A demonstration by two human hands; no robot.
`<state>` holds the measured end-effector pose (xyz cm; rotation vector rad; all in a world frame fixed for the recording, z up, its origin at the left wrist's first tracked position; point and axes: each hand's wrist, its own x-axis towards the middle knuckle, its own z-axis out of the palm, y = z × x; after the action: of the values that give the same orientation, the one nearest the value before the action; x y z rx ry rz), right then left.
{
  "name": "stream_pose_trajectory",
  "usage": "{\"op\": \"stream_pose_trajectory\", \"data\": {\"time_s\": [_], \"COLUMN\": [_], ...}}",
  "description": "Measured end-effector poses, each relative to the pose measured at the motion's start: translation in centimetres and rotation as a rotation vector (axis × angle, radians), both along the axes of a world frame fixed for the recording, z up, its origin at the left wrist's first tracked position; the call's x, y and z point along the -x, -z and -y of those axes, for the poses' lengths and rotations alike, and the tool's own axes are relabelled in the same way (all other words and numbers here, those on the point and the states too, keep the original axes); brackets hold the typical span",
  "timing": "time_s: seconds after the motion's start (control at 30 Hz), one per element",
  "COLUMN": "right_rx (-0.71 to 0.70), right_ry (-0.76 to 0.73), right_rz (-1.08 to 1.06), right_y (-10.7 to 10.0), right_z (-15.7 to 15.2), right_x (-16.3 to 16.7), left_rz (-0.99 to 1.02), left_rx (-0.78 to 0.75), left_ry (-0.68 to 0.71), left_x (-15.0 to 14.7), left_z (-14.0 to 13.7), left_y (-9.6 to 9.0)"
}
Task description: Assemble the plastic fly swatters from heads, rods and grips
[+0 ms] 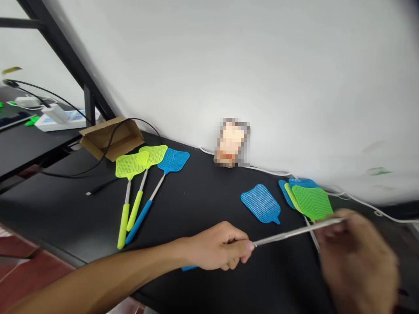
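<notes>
My left hand is closed around a telescopic fly swatter handle, whose blue grip end pokes out behind the fist. The thin metal rod of that handle runs to the right, with no swatter head on it. At its far tip the fingers of my right hand, blurred by motion, are pinched on the rod. Just beyond the rod, a loose blue swatter head lies flat on the black table. Beside my right hand is a stack of swatters with a green head on top, partly hidden.
Three assembled swatters, two yellow-green and one blue, lie at the left. Behind them are an open cardboard box and a black cable. A pixelated upright item leans on the white wall, near a white cable.
</notes>
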<state>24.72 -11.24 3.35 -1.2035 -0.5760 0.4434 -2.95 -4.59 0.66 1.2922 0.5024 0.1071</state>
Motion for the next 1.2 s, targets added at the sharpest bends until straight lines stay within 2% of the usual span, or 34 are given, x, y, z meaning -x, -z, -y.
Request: {"op": "stream_pose_trajectory", "data": {"time_s": [0.03, 0.17, 0.23, 0.3, 0.43, 0.5, 0.6, 0.67, 0.73, 0.83, 0.93, 1.03, 1.1, 1.2], "right_rx": [0.007, 0.251, 0.281, 0.291, 0.363, 0.429, 0.581, 0.704, 0.799, 0.811, 0.746, 0.671, 0.568, 0.310], "right_ry": [-0.060, -0.501, -0.627, -0.668, -0.624, -0.466, -0.137, -0.062, -0.073, -0.167, -0.292, -0.348, -0.331, -0.333], "right_rz": [-0.010, 0.035, 0.080, 0.133, 0.361, 0.554, 0.880, 1.055, 1.137, 0.955, 0.693, 0.547, 0.374, -0.076], "right_y": [0.6, 3.8, 4.9, 5.1, 4.4, 4.1, 4.2, 4.6, 4.9, 5.1, 4.7, 3.9, 3.4, 2.6], "right_z": [0.0, 1.0, 1.6, 1.7, 0.1, -1.2, -2.8, -3.4, -3.8, -4.3, -4.6, -4.2, -3.7, -3.1], "right_x": [2.1, 9.1, 10.7, 11.0, 8.9, 7.1, 4.7, 4.1, 4.2, 4.7, 4.6, 4.4, 4.9, 6.3], "left_rz": [0.006, 0.089, 0.116, 0.124, 0.147, 0.163, 0.184, 0.182, 0.164, 0.128, 0.134, 0.142, 0.131, 0.139], "left_rx": [0.029, 0.164, 0.196, 0.208, 0.180, 0.159, 0.163, 0.161, 0.127, 0.070, 0.040, 0.014, 0.008, -0.003], "left_ry": [-0.031, -0.152, -0.183, -0.195, -0.243, -0.313, -0.443, -0.510, -0.546, -0.547, -0.511, -0.444, -0.396, -0.363], "left_x": [-0.1, -0.4, -0.5, -0.5, -0.5, -0.4, -0.2, -0.1, 0.0, 0.0, 0.0, 0.0, 0.0, 0.0], "left_z": [0.0, 0.1, 0.2, 0.3, -0.2, -0.7, -1.4, -1.8, -2.0, -1.9, -1.7, -1.6, -1.6, -1.6], "left_y": [0.1, 0.1, 0.1, 0.2, 0.6, 0.7, 0.5, 0.1, -0.3, -0.8, -0.9, -0.7, -0.5, -0.4]}}
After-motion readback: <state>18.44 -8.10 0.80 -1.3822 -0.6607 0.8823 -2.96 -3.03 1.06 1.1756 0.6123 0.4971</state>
